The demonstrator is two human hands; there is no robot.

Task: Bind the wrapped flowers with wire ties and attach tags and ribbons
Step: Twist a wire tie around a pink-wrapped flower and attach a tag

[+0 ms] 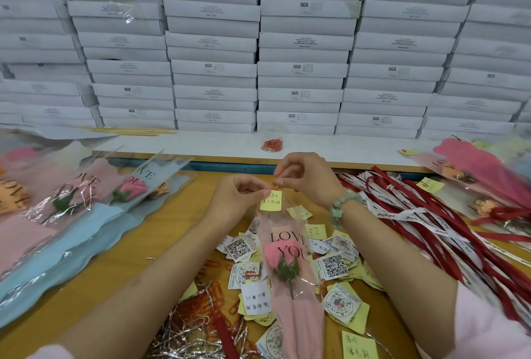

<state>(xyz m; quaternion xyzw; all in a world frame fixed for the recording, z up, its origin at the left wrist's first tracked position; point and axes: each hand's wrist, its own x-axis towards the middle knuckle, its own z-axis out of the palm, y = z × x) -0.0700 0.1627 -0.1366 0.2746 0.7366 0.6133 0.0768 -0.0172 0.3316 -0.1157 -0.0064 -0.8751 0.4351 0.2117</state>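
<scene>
Currently tagging: wrapped flower runs between the forearms, top end up at the hands. Left hand pinches the yellow tag and right hand pinches the red fastener above it. Next, likely: secure it, then take a ribbon from right of the right hand.

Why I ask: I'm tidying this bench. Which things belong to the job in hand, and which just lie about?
In hand: wrapped flower, yellow tag pinched by left hand, orange clip pinched by right hand.
Lying about: ribbons, QR cards, silver wire ties, white boxes.
</scene>
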